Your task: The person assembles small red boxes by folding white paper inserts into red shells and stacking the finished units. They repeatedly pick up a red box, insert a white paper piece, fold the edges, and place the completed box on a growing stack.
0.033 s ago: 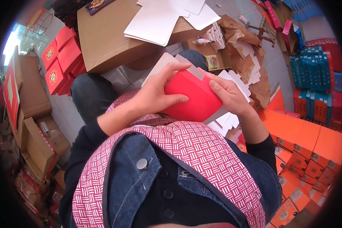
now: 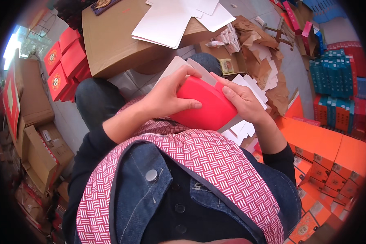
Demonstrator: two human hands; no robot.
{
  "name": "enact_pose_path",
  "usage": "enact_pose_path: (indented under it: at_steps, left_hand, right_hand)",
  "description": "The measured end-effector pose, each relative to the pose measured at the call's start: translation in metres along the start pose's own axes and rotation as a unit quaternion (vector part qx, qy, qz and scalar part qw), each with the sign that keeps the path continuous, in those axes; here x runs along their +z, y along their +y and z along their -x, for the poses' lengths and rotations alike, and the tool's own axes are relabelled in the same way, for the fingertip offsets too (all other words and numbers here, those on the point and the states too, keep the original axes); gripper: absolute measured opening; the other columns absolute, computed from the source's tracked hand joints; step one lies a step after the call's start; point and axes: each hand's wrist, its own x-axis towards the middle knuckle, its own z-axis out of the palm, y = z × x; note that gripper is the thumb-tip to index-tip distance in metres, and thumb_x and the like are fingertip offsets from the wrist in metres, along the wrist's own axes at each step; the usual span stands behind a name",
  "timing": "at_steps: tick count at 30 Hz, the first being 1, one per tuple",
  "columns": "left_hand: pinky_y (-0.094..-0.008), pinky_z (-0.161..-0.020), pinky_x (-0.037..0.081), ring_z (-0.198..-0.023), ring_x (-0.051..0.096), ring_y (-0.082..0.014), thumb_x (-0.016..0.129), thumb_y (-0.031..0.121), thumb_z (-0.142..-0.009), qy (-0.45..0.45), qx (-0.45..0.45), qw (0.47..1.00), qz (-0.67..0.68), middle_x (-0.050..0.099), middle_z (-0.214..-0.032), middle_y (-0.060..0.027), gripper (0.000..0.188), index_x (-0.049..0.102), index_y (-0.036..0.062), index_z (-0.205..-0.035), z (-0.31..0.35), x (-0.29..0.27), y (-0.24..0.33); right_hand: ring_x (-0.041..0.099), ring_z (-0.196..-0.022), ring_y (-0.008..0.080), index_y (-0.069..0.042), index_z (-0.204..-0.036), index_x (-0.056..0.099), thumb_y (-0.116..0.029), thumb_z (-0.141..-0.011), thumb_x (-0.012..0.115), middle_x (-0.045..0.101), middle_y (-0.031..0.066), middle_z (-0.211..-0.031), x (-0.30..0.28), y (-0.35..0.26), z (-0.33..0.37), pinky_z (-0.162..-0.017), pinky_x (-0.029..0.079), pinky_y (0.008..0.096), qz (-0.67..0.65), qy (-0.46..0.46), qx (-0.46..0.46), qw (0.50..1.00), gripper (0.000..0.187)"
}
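Note:
A partly folded red carton (image 2: 207,103) with pale grey-white flaps tilts above my lap. My left hand (image 2: 171,91) grips its left side, the thumb lying on the red panel and the fingers curled over the upper edge. At the upper right corner, my right hand (image 2: 244,99) holds a flap, thumb on top and the other fingers mostly hidden behind. One pale flap (image 2: 173,67) sticks up behind my left fingers. The carton's underside is out of sight.
White die-cut card sheets (image 2: 162,28) lie on a brown cardboard box (image 2: 110,44) ahead. Red boxes (image 2: 69,57) are stacked at left. Orange boxes (image 2: 321,138) fill the right, with teal boxes (image 2: 331,75) beyond. Crumpled brown paper (image 2: 252,34) and an opened carton (image 2: 38,156) lie on the floor.
My left hand and the red carton have shifted very slightly. Both hands keep their hold.

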Motion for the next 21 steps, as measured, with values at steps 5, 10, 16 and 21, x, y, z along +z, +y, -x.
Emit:
enact_pose_path:
  at_steps: [5,10,16,21]
  left_hand:
    - [-0.0345,-0.078,0.051,-0.091,0.064,-0.0268,0.078,0.021,-0.075,-0.001,0.016,0.998,-0.062,0.063,-0.094,-0.0166,0.045,0.050,0.0051,-0.107,-0.003,0.004,-0.001]
    - [-0.0357,-0.075,0.052,-0.085,0.065,-0.0307,0.076,0.021,-0.077,0.014,-0.019,0.997,-0.077,0.064,-0.090,-0.0189,0.043,0.050,0.0047,-0.107,0.001,0.005,-0.001]
    - [-0.0367,-0.076,0.051,-0.088,0.065,-0.0322,0.074,0.020,-0.078,0.035,-0.021,0.996,-0.078,0.063,-0.093,-0.0203,0.044,0.048,0.0054,-0.110,0.003,0.007,-0.003]
    - [-0.0374,-0.080,0.051,-0.091,0.065,-0.0326,0.074,0.019,-0.078,0.079,-0.011,0.995,-0.067,0.063,-0.096,-0.0201,0.047,0.047,0.0040,-0.113,0.006,0.015,-0.008]
  right_hand:
    - [0.061,-0.096,0.0168,-0.009,-0.139,0.048,-0.019,-0.099,0.044,0.066,0.0136,-0.107,0.005,-0.002,0.000,-0.088,0.047,0.0284,0.045,0.023,-0.008,0.999,0.041]
    - [0.062,-0.089,0.0214,-0.010,-0.138,0.049,-0.016,-0.097,0.046,0.064,0.0142,-0.098,0.007,-0.001,0.000,-0.083,0.047,0.0299,0.121,0.033,-0.061,0.990,0.041]
    - [0.059,-0.090,0.0198,-0.007,-0.139,0.047,-0.015,-0.098,0.044,0.063,0.0124,-0.100,0.011,-0.011,-0.004,-0.084,0.045,0.0299,0.163,0.012,-0.040,0.986,0.042]
    - [0.059,-0.078,0.0234,-0.008,-0.135,0.051,-0.014,-0.096,0.047,0.061,0.0136,-0.087,0.018,-0.004,-0.006,-0.075,0.047,0.0315,0.169,0.059,-0.090,0.980,0.040]
